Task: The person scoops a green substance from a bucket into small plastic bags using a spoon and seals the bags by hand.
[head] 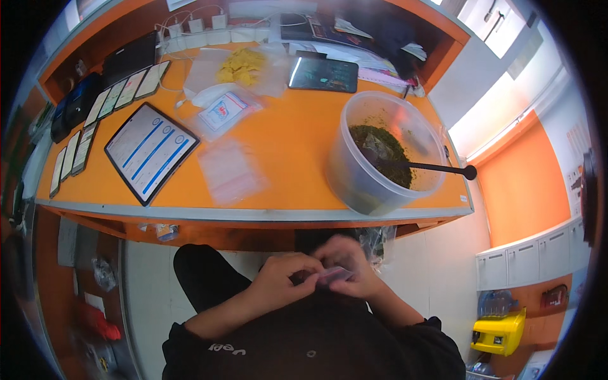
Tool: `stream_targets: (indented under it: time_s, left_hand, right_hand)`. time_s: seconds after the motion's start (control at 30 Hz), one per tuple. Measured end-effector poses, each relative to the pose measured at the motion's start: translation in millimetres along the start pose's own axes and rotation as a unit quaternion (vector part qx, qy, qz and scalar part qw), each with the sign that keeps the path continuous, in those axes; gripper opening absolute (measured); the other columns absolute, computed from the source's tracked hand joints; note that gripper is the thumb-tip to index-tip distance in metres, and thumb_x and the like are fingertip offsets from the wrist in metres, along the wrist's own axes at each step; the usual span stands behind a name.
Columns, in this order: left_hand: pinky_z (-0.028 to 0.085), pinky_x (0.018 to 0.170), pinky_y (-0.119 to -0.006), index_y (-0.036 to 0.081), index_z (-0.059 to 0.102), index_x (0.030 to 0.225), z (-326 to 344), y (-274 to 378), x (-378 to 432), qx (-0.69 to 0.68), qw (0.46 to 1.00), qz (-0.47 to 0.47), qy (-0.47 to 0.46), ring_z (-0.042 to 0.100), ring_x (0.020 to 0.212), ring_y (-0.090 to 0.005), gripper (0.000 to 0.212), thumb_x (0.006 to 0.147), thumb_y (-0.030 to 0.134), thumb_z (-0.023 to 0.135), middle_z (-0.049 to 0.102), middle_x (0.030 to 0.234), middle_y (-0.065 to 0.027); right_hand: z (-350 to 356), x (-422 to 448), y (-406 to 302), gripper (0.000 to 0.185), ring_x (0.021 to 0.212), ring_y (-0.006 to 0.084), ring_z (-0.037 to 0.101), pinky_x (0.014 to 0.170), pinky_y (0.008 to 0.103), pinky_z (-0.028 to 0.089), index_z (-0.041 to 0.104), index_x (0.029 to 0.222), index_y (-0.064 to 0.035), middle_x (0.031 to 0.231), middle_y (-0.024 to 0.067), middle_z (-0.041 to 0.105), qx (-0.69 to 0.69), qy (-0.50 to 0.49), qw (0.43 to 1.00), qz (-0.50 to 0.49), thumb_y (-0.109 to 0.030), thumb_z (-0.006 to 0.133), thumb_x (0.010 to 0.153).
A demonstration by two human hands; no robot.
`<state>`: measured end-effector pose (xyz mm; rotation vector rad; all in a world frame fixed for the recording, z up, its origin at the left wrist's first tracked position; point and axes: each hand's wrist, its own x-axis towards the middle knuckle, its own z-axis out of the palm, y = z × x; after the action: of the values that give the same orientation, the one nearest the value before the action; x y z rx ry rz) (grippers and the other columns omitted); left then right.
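Observation:
Both hands are together over my lap, below the desk's front edge. My left hand (289, 280) pinches one end of a small clear plastic zip bag (335, 274) with a pinkish strip. My right hand (349, 266), slightly blurred, grips the bag's other side. On the desk stands a translucent plastic tub (339, 161) of dark green crumbled material (401, 147), with a black-handled utensil (439, 167) leaning over its rim. Flat clear zip bags (231, 168) lie left of the tub. Behind them sit a printed packet (222, 111) and yellow pieces (241, 66) on clear plastic.
A tablet (152, 152) lies at the desk's left, several phones (130, 89) beside and behind it. Another dark-screened device (324, 74) lies behind the tub. Chargers and cables (195, 26) line the back, near papers (370, 59). The desk's front edge (266, 214) runs just beyond my hands.

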<state>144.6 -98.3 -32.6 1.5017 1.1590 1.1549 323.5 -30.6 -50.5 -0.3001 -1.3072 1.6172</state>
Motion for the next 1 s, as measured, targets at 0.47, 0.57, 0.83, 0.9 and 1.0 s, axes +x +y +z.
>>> stream_targets:
  time_s: [0.47, 0.57, 0.83, 0.9, 1.0]
  left_hand:
    - [0.048, 0.062, -0.035, 0.002, 0.063, 0.084, -0.3, -26.2, -6.1, 0.084, 0.991, -0.057, -0.085, 0.063, 0.069, -0.0283, 0.012, 0.084, 0.01, 0.055, 0.063, 0.078, -0.0169]
    - [0.047, 0.063, -0.038, 0.001, 0.06, 0.08, 7.1, -43.5, -6.4, 0.109, 0.992, -0.016, -0.054, 0.061, 0.069, -0.0319, 0.011, 0.083, 0.01, 0.055, 0.06, 0.075, -0.0177]
    - [0.045, 0.073, -0.046, -0.001, 0.056, 0.083, 7.5, -36.0, -8.0, 0.207, 0.972, 0.018, -0.112, 0.056, 0.081, -0.0403, 0.009, 0.079, 0.007, 0.057, 0.058, 0.085, -0.0208]
    - [0.044, 0.075, -0.048, -0.002, 0.056, 0.083, 6.6, -34.6, -8.9, 0.229, 0.969, 0.001, -0.087, 0.056, 0.081, -0.041, 0.012, 0.081, 0.01, 0.054, 0.058, 0.085, -0.0216]
    - [0.044, 0.076, -0.048, -0.003, 0.056, 0.081, 8.3, -39.9, -6.4, 0.301, 0.945, 0.03, -0.122, 0.057, 0.082, -0.0404, 0.016, 0.083, 0.012, 0.05, 0.058, 0.083, -0.0219]
  right_hand:
    - [-19.5, -5.1, 8.6, 0.031, 0.083, 0.0272, 0.054, 0.071, 0.038, 0.045, 0.051, 0.088, -0.0025, 0.087, 0.0101, 0.055, -0.49, -0.019, 0.869, -0.061, -0.015, 0.075, 0.073]
    - [-13.8, -1.6, -1.8, 0.026, 0.079, 0.0312, 0.055, 0.07, 0.0408, 0.045, 0.051, 0.084, -0.0039, 0.082, 0.0116, 0.055, -0.529, -0.164, 0.832, -0.02, -0.019, 0.071, 0.075]
    - [-4.8, -7.2, 2.5, 0.021, 0.078, 0.0349, 0.058, 0.068, 0.0446, 0.045, 0.051, 0.083, -0.0042, 0.079, 0.0142, 0.056, -0.508, -0.208, 0.829, 0.105, -0.024, 0.059, 0.084]
    - [3.4, -5.0, -4.9, 0.019, 0.078, 0.0353, 0.058, 0.067, 0.0445, 0.046, 0.051, 0.084, -0.0045, 0.08, 0.0141, 0.058, -0.566, -0.16, 0.792, 0.166, -0.022, 0.057, 0.085]
    - [-1.7, -8.3, 7.0, 0.014, 0.07, 0.0333, 0.058, 0.061, 0.0406, 0.046, 0.052, 0.082, -0.0046, 0.075, 0.0129, 0.056, -0.539, -0.21, 0.809, 0.103, -0.017, 0.06, 0.082]
